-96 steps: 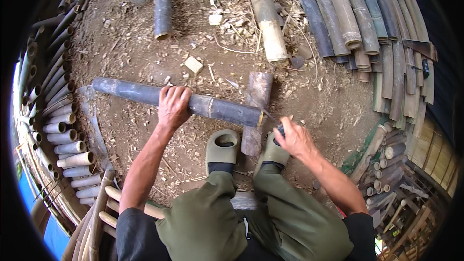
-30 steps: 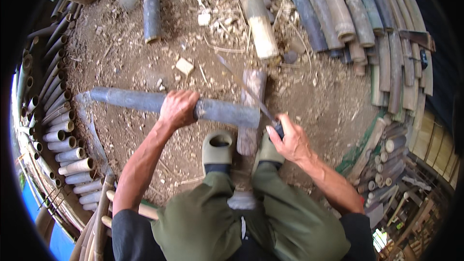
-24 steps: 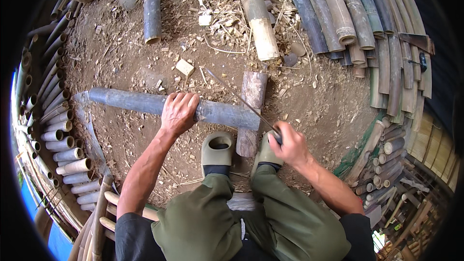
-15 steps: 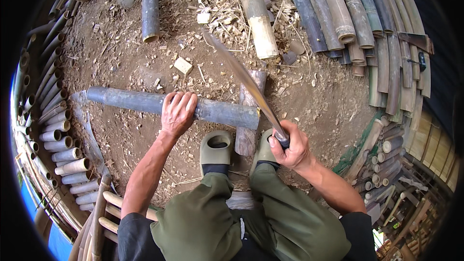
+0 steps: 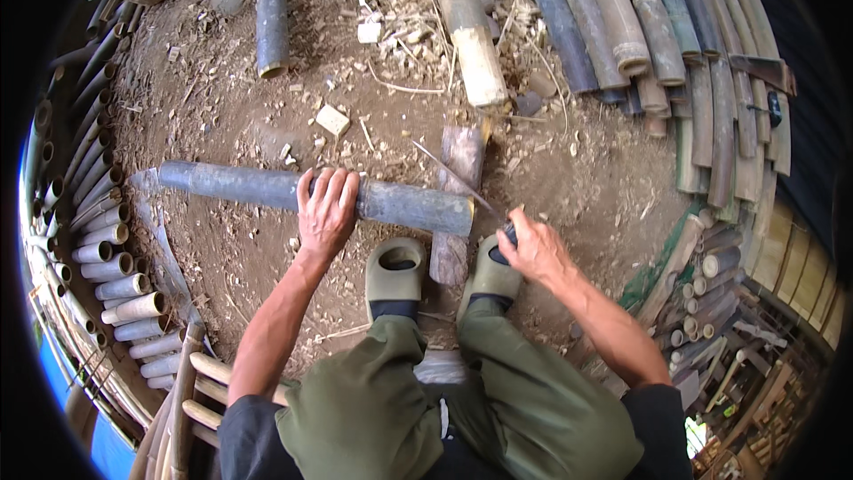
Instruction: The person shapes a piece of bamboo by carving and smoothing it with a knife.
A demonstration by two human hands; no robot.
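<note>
A dark grey-green bamboo pole (image 5: 409, 204) lies crosswise in front of my feet, its right end over a wooden block (image 5: 449, 262) on the ground. Gripping the pole from above near its middle, my left hand (image 5: 327, 213) has its fingers wrapped over it. My right hand (image 5: 538, 251) is closed round the dark handle of a machete. The machete's blade (image 5: 450, 174) shows nearly edge-on, slanting up and left from the hand, by the pole's cut right end. Whether the blade touches the pole, I cannot tell.
Cut bamboo poles (image 5: 657, 13) are stacked at the far right, with a brown blade-like tool (image 5: 766, 73) on them. More bamboo (image 5: 133, 305) is piled along the left. Two poles, a pale chip (image 5: 333, 121) and wood scraps lie ahead. My clogs (image 5: 396, 277) flank the block.
The machete has swung down from a raised, tilted position to beside the pole's right end. My right hand has turned over with it. My left hand and the pole stay almost in place.
</note>
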